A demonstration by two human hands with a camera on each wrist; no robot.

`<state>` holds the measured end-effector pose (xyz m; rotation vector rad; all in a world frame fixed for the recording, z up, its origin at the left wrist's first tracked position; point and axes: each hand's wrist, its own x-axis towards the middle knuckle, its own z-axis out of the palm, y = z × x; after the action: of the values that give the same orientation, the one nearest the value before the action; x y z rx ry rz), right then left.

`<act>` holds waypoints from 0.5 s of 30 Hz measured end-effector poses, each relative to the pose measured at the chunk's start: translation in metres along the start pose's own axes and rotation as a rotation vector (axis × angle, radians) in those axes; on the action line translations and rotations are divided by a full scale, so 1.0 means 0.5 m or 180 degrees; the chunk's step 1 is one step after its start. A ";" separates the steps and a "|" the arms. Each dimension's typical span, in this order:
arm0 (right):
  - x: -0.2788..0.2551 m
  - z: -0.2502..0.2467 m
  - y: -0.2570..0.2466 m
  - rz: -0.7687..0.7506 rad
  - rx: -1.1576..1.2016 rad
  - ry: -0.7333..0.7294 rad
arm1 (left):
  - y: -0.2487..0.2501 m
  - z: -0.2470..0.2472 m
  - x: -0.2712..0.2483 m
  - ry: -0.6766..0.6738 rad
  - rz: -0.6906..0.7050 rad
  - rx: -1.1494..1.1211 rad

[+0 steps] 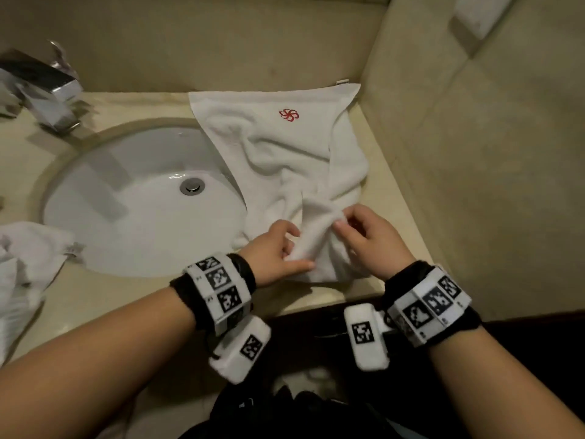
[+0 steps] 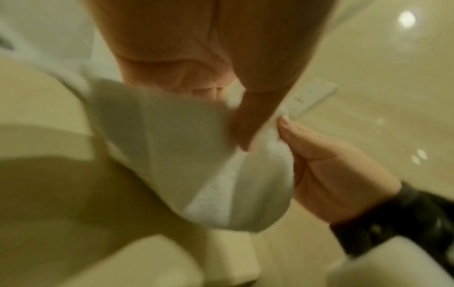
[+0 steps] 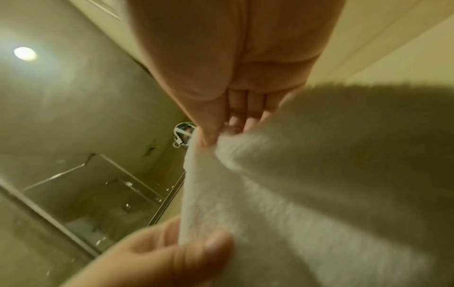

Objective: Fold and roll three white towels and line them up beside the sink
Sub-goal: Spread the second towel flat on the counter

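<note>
A white towel [image 1: 285, 147] with a red emblem [image 1: 288, 115] lies crumpled on the counter right of the sink [image 1: 133, 201], its left edge hanging over the basin rim. My left hand [image 1: 285, 245] pinches a raised fold of the towel [image 2: 209, 174] near its front edge. My right hand [image 1: 354, 223] pinches the same ridge of the towel [image 3: 270, 194] a little farther back, thumb against fingers. Another white towel [image 1: 28, 261] lies bunched at the counter's front left.
A chrome faucet [image 1: 47, 90] stands at the back left. A tiled wall [image 1: 474, 153] closes the counter [image 1: 395, 198] on the right, and the backsplash [image 1: 221, 42] closes it behind. The counter's front edge runs just under my wrists.
</note>
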<state>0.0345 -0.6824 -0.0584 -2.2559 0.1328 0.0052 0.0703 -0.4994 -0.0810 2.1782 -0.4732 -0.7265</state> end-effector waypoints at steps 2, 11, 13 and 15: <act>0.000 -0.019 -0.022 0.0055 -0.0112 0.0006 | 0.032 -0.016 0.003 0.0094 0.0155 0.0147; 0.003 -0.093 -0.093 -0.0992 -0.1403 -0.0134 | 0.196 -0.116 -0.012 0.0470 0.1267 0.1354; 0.012 -0.112 -0.094 -0.0751 -0.1040 0.0149 | 0.190 -0.126 -0.013 0.0571 0.1282 0.1212; 0.011 -0.133 -0.098 -0.0657 -0.0564 0.0476 | 0.169 -0.123 -0.013 0.0546 0.1126 0.0732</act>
<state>0.0422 -0.7035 0.0215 -2.4362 -0.0226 -0.2720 0.0962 -0.5148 0.0195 2.2577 -0.8588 -0.3013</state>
